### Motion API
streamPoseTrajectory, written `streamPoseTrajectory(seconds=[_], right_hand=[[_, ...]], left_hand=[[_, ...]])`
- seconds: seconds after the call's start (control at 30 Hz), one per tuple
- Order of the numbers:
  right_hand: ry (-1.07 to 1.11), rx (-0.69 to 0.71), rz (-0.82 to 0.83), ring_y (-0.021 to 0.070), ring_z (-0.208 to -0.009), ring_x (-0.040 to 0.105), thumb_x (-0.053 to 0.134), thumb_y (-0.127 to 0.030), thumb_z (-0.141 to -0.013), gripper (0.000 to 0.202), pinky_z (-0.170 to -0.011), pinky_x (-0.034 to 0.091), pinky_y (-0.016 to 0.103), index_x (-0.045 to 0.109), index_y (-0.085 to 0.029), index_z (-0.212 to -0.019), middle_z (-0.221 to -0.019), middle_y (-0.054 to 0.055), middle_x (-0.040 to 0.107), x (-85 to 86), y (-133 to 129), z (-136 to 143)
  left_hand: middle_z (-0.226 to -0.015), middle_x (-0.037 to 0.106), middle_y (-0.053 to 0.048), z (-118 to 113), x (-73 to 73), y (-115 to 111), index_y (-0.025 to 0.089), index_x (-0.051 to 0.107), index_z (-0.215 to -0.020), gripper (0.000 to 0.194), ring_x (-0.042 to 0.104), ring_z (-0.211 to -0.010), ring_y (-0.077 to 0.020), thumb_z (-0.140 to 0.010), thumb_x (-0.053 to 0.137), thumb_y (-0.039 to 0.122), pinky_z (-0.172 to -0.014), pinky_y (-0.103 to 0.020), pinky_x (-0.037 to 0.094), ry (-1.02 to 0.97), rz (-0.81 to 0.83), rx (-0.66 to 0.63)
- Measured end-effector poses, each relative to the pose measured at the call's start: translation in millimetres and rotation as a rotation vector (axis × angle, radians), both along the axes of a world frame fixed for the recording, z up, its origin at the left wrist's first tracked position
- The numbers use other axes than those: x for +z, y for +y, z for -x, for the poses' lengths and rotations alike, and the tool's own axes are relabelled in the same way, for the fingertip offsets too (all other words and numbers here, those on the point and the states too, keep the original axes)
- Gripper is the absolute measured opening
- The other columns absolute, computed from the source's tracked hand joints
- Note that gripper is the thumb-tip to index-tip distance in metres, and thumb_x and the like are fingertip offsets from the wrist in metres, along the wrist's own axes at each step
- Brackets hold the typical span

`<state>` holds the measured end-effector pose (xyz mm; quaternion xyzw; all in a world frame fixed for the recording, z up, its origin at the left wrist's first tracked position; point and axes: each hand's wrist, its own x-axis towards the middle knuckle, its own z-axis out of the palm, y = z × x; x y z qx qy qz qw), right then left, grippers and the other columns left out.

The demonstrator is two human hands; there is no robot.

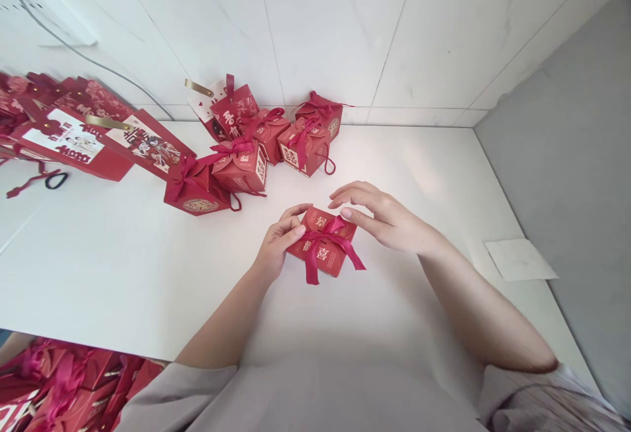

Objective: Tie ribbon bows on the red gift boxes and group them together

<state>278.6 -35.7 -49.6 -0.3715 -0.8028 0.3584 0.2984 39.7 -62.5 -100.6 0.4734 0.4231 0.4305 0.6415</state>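
While left grip [277,245] pinches red box [321,217], right grip [389,218] empty | likely light, crushable card | hold sides [297,254], not slick ribbon [312,269]

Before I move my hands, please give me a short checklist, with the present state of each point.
1. Left hand has its grip on the small red box: ok.
2. Right hand is off the box: cannot tell; its thumb is right by the box's edge.
3. Pink ribbon lies across the box top: ok.
4. Its knot is tight: cannot tell.
5. The ribboned boxes near the wall are apart from both hands: ok.
6. White paper is away from the right hand: ok.
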Motion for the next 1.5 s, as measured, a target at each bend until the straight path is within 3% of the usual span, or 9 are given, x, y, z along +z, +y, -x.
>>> streamPoseTrajectory(seconds=[0.2, 0.4, 0.57, 0.7, 0.83, 1.13, 1.27, 1.33, 1.5], right_hand=[[0.0, 0.075, 0.161, 0.0237, -0.123, 0.054, 0.053, -0.039, -0.095, 0.02, -0.096, 0.048, 0.043, 0.061, -0.021, -0.092, -0.132, 0.011, 0.057, -17.2, 5, 8], [0.05, 0.171, 0.189, 0.0218, -0.116, 0.058, 0.052, -0.035, -0.096, 0.023, -0.092, 0.05, 0.041, 0.064, -0.021, -0.083, -0.127, 0.009, 0.058, -14.2, 4, 8], [0.023, 0.167, 0.116, 0.0235, -0.121, 0.054, 0.054, -0.032, -0.096, 0.023, -0.092, 0.049, 0.042, 0.064, -0.02, -0.079, -0.127, 0.01, 0.057, -9.7, 4, 5], [0.008, 0.174, 0.073, 0.0231, -0.119, 0.054, 0.054, -0.032, -0.095, 0.024, -0.089, 0.05, 0.04, 0.065, -0.02, -0.077, -0.128, 0.01, 0.057, -9.6, 4, 3], [0.022, 0.205, 0.093, 0.0224, -0.119, 0.055, 0.051, -0.034, -0.097, 0.027, -0.096, 0.048, 0.042, 0.066, -0.021, -0.078, -0.125, 0.009, 0.059, -10.6, 5, 3], [0.029, 0.184, 0.208, 0.0208, -0.115, 0.058, 0.049, -0.039, -0.098, 0.034, -0.094, 0.047, 0.038, 0.065, -0.02, -0.075, -0.124, 0.007, 0.058, -16.2, 8, 4], [0.071, 0.181, 0.257, 0.0218, -0.115, 0.057, 0.048, -0.042, -0.097, 0.035, -0.097, 0.045, 0.039, 0.066, -0.02, -0.076, -0.125, 0.008, 0.057, -16.2, 7, 6], [0.084, 0.181, 0.269, 0.0222, -0.117, 0.056, 0.048, -0.043, -0.098, 0.036, -0.097, 0.044, 0.038, 0.066, -0.021, -0.075, -0.125, 0.008, 0.056, -16.6, 8, 7], [0.1, 0.204, 0.292, 0.0224, -0.116, 0.056, 0.049, -0.043, -0.097, 0.036, -0.097, 0.044, 0.038, 0.067, -0.021, -0.075, -0.123, 0.007, 0.057, -22.7, 12, 5]], left_hand=[[-0.133, 0.053, -0.01, 2, 1.0, 0, 0.016, 0.059, -0.059, 0.035, 0.044, -0.129, -0.0318, -0.085, 0.062, 0.039, -0.096, -0.036, 0.042, 0.007, -0.032, 0.015], [-0.126, 0.058, -0.012, 3, 2.6, -1, 0.017, 0.056, -0.055, 0.037, 0.042, -0.13, -0.0326, -0.085, 0.062, 0.039, -0.092, -0.036, 0.045, 0.043, -0.083, 0.031], [-0.133, 0.053, -0.009, 5, 1.0, -1, 0.017, 0.057, -0.057, 0.038, 0.052, -0.119, -0.0316, -0.086, 0.061, 0.041, -0.09, -0.037, 0.045, 0.07, -0.089, 0.046], [-0.132, 0.055, -0.009, 5, -1.0, 0, 0.018, 0.056, -0.055, 0.035, 0.05, -0.122, -0.0298, -0.083, 0.067, 0.037, -0.103, -0.039, 0.037, 0.19, -0.2, 0.078], [-0.131, 0.056, -0.008, 4, -0.4, 0, 0.019, 0.054, -0.054, 0.033, 0.048, -0.124, -0.0293, -0.079, 0.071, 0.032, -0.108, -0.041, 0.031, 0.281, -0.283, 0.106], [-0.138, 0.049, -0.011, 11, 3.8, 3, 0.018, 0.057, -0.068, 0.024, 0.051, -0.124, -0.031, -0.076, 0.073, 0.033, -0.104, -0.043, 0.04, 0.266, -0.216, -0.066], [-0.125, 0.059, -0.011, 14, -0.5, 6, 0.018, 0.051, -0.06, 0.04, 0.045, -0.13, -0.0305, -0.09, 0.053, 0.044, -0.103, -0.043, 0.041, 0.208, -0.237, -0.079], [-0.121, 0.06, -0.01, 13, -1.1, 6, 0.018, 0.052, -0.059, 0.045, 0.045, -0.13, -0.0284, -0.094, 0.046, 0.044, -0.106, -0.042, 0.039, 0.233, -0.268, -0.052], [-0.127, 0.057, -0.006, 10, 3.4, 2, 0.017, 0.05, -0.057, 0.039, 0.054, -0.119, -0.0242, -0.088, 0.061, 0.038, -0.108, -0.041, 0.036, 0.429, -0.322, 0.058]])
